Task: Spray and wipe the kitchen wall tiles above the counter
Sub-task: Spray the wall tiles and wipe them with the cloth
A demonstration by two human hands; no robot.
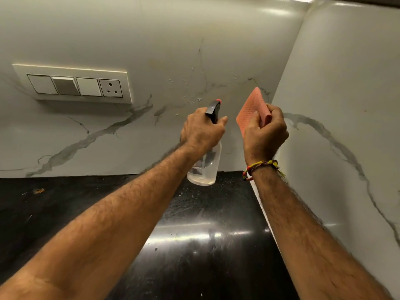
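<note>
My left hand [201,132] grips a clear spray bottle [205,167] by its black trigger head, whose red nozzle tip points at the white marble-veined wall tiles [168,61]. Small droplets speckle the tile just above the nozzle. My right hand [265,133] holds a folded salmon-pink cloth [252,110] upright, close to the wall near the corner, right of the bottle. Whether the cloth touches the tile I cannot tell. The bottle hangs above the black counter [194,245].
A white switch panel with a socket [74,85] is mounted on the back wall at the left. A second tiled wall [346,105] meets the back wall in a corner on the right. A small brown scrap [39,190] lies on the counter at the left.
</note>
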